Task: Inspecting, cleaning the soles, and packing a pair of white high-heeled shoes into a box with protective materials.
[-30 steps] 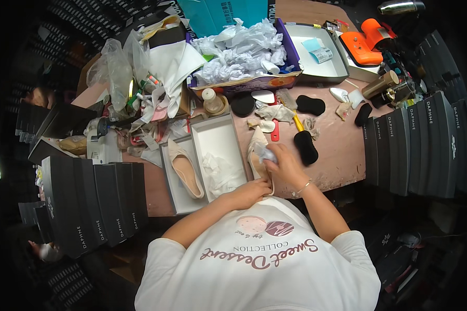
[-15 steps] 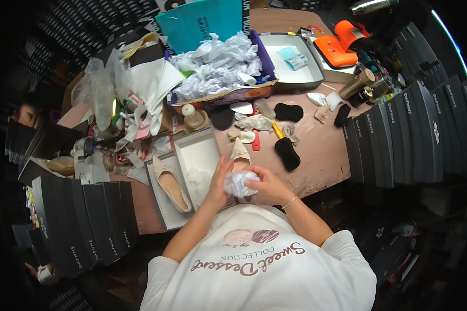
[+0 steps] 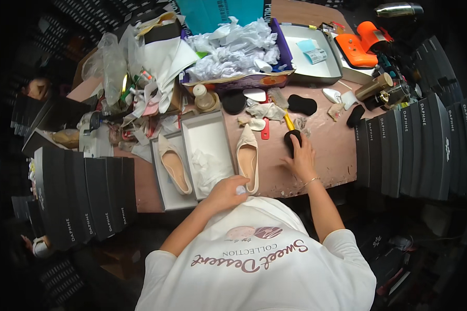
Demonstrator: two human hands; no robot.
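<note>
My left hand [image 3: 224, 194] is closed at the table's front edge, with a bit of crumpled white paper [image 3: 240, 190] showing by its thumb. It rests beside the heel of a beige pointed flat shoe [image 3: 248, 163] standing on the table. My right hand [image 3: 302, 158] reaches over a black shoe sponge [image 3: 291, 145], fingers laid across it and thumb apart. The matching beige shoe [image 3: 174, 171] lies in the left half of an open grey shoebox [image 3: 194, 196]. White tissue paper [image 3: 207, 168] lies in the other half.
A purple box [image 3: 233, 85] of crumpled paper stands at the back. Near it are a pump bottle [image 3: 205, 98], a yellow-handled brush [image 3: 289, 122], more black sponges [image 3: 302, 104] and an open box [image 3: 329, 78]. Dark shoeboxes stand in rows at left [image 3: 67, 202] and right [image 3: 407, 150].
My hands have parted from the crumpled paper ball they held together. The right has moved forward and right to the black sponge; the left has drawn back, and the shoe is uncovered.
</note>
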